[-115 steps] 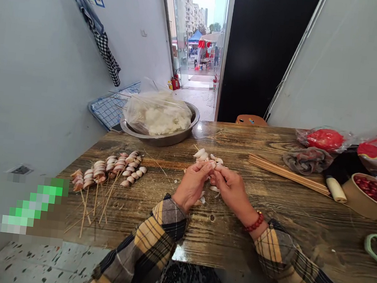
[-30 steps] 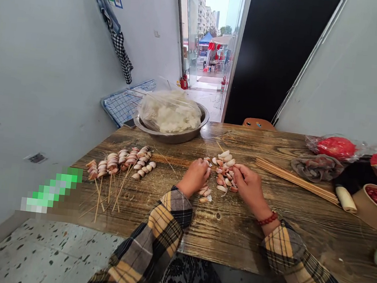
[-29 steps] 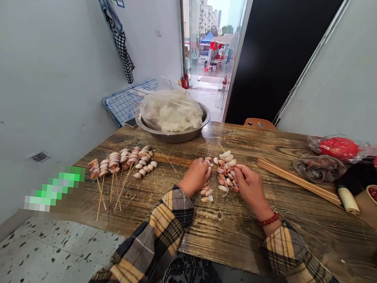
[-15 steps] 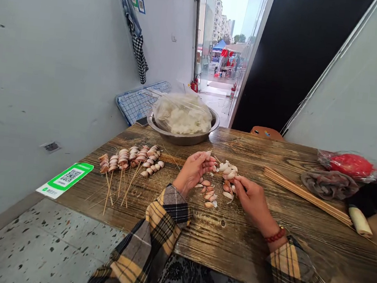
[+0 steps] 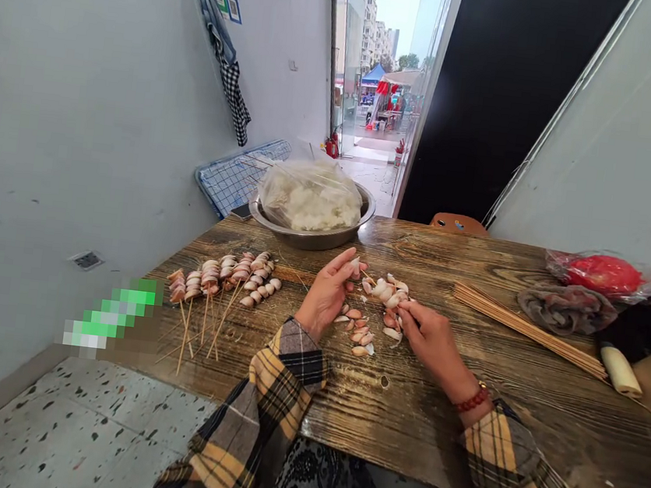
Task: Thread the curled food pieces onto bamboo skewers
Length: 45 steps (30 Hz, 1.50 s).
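My left hand (image 5: 325, 295) pinches a pale garlic clove (image 5: 355, 265) between its fingertips. In my right hand (image 5: 429, 338) is a skewer threaded with several garlic cloves (image 5: 389, 292); its bare tip points left at the pinched clove. Whether the tip touches that clove, I cannot tell. Loose garlic cloves (image 5: 358, 330) lie on the table below and between both hands, some with bits of white skin. Left of my left hand rest several garlic skewers (image 5: 210, 276) side by side, their sticks towards me.
A metal basin (image 5: 314, 238) holding a clear bag of pale food stands at the back of the wooden table (image 5: 386, 431). On the right lie a bundle of bare skewers (image 5: 527, 330), a crumpled grey cloth (image 5: 568, 308) and a red bundle in plastic (image 5: 604, 274).
The skewer's tip now lies closer to the clove in my left hand. My left fingers have lifted and straightened a little. The view has shifted slightly.
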Each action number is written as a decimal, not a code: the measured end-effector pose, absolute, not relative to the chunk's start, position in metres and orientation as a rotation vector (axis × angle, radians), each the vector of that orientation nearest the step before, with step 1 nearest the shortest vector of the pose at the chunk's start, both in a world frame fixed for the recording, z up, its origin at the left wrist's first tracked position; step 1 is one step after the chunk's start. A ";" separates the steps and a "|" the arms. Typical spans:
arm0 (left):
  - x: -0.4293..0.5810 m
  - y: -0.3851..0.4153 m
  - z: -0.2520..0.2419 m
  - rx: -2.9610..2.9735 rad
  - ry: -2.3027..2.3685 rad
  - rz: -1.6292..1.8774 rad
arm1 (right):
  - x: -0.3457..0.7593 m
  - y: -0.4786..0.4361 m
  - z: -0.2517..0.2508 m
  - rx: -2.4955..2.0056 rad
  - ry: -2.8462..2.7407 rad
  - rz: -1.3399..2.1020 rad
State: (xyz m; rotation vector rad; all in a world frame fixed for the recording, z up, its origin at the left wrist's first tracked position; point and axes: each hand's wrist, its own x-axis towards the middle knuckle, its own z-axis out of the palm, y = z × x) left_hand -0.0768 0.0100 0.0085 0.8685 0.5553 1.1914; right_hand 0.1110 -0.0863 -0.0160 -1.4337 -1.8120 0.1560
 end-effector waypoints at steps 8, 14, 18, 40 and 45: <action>-0.075 0.011 0.009 0.685 0.583 1.242 | 0.110 -0.087 -0.017 -1.420 -1.839 0.159; -0.072 0.008 0.012 0.677 0.580 1.211 | 0.111 -0.086 -0.017 -1.476 -1.884 0.190; -0.070 0.007 0.014 0.716 0.567 1.174 | 0.113 -0.085 -0.018 -1.526 -1.871 0.140; -0.070 0.009 0.006 0.728 0.622 1.060 | 0.112 -0.086 -0.010 -1.540 -1.846 0.192; -0.071 0.008 0.006 0.716 0.651 1.082 | 0.110 -0.088 -0.008 -1.556 -1.877 0.204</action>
